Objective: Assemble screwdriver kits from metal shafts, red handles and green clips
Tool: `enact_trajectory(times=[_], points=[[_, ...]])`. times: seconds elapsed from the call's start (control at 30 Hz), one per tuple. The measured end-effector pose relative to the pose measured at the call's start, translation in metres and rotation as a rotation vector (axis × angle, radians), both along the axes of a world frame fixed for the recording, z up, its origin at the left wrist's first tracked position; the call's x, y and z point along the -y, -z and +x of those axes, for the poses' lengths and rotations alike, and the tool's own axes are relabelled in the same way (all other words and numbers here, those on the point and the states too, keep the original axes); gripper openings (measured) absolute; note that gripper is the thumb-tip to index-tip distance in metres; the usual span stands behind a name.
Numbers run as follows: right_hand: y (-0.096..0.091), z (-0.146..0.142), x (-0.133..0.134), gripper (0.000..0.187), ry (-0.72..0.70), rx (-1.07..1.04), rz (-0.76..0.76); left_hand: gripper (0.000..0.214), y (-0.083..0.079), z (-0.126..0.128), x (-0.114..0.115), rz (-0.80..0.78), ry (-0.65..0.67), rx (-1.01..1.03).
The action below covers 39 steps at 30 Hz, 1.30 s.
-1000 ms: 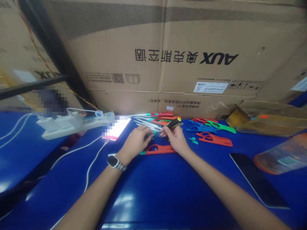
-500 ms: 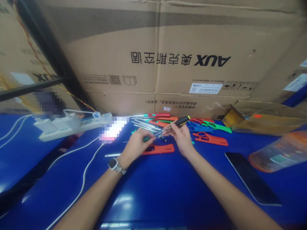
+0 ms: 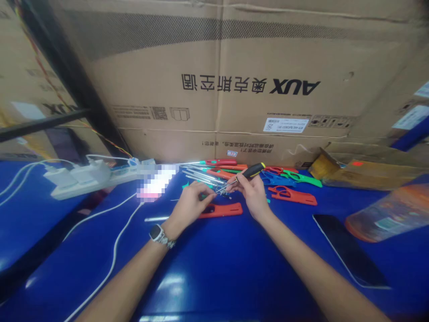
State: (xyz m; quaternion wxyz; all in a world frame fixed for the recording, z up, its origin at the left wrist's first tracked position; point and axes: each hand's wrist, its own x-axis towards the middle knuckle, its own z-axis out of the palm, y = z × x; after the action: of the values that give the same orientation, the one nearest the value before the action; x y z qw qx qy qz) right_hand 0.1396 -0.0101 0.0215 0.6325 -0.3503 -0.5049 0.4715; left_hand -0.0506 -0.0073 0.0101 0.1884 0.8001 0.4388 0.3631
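My right hand [image 3: 254, 195] is closed round a black and yellow screwdriver [image 3: 250, 171], its tip pointing left toward my left hand. My left hand [image 3: 190, 204], with a watch at the wrist, pinches a small part near the screwdriver's tip; what it is I cannot make out. Both hands hover over an orange plastic handle piece [image 3: 223, 209] lying flat on the blue table [image 3: 214, 268]. Just behind them lies a pile of metal blades and red and green handles [image 3: 214, 169].
Blue, green and orange handle pieces [image 3: 290, 185] lie to the right. A dark phone [image 3: 348, 248] and an orange-lidded clear container [image 3: 390, 214] sit at the right. A white power strip [image 3: 83, 176] with cables stands at the left. Large cardboard boxes [image 3: 234, 80] wall off the back.
My right hand has lifted the screwdriver a little, with its handle now angled up to the right. My left hand has shifted slightly left and closed into a pinch.
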Motion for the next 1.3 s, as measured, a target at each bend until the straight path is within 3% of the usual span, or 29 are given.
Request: enact_trajectory(times=[0.2, 0.4, 0.6, 0.77, 1.07, 1.3], points=[[0.002, -0.001, -0.001, 0.033, -0.032, 0.045, 0.053, 0.015, 0.002, 0.001, 0.0, 0.026, 0.007, -0.013], [0.002, -0.002, -0.001, 0.035, 0.035, 0.041, 0.087, 0.009, 0.003, 0.003, 0.004, 0.017, 0.017, -0.084], [-0.001, 0.008, -0.005, 0.036, 0.096, 0.035, 0.057, 0.047, -0.001, 0.002, 0.01, 0.003, 0.132, -0.249], [0.001, 0.012, -0.007, 0.038, 0.108, 0.081, 0.045, 0.029, -0.003, 0.001, 0.008, -0.025, 0.203, -0.412], [0.009, 0.014, -0.006, 0.031, 0.089, 0.178, 0.086, 0.026, -0.014, -0.02, 0.001, -0.072, 0.117, -0.506], [0.006, 0.016, -0.001, 0.029, 0.131, 0.363, 0.138, 0.035, -0.01, -0.004, 0.006, 0.003, 0.074, -0.392]])
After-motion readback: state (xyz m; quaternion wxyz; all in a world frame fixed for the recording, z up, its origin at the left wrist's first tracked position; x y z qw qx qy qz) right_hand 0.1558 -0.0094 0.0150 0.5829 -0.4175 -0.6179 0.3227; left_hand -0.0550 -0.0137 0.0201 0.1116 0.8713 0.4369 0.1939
